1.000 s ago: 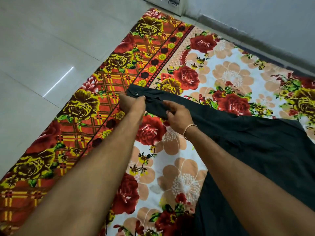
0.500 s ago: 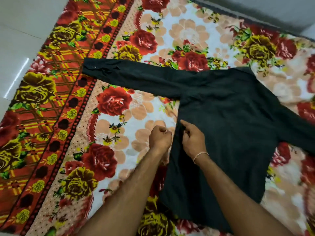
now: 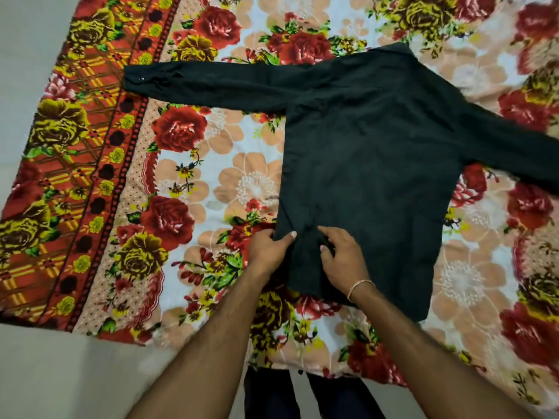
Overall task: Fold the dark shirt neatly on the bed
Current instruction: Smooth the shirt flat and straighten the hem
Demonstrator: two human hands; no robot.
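The dark shirt [image 3: 369, 164] lies spread flat on the flowered bedsheet [image 3: 187, 182], back side up as far as can be told. Its body runs lengthwise from the collar end, farthest from the person, down to the hem, nearest the person, slightly slanted. One sleeve [image 3: 205, 83] stretches straight out from the shoulder toward the sheet's red and yellow border, its cuff resting on that border. The other sleeve [image 3: 514, 152] extends the opposite way and runs out of view at the edge.

Both hands are at the shirt's near side edge, close to the hem. The left hand [image 3: 267, 249] grips the shirt's edge, thumb on top of the cloth and fingers curled beneath. The right hand [image 3: 341, 255] lies just beside it on the shirt, fingers curled and pinching a small gather of fabric. A thin bracelet [image 3: 360, 287] circles the right wrist. The two hands are near each other but not touching.

No containers are visible.
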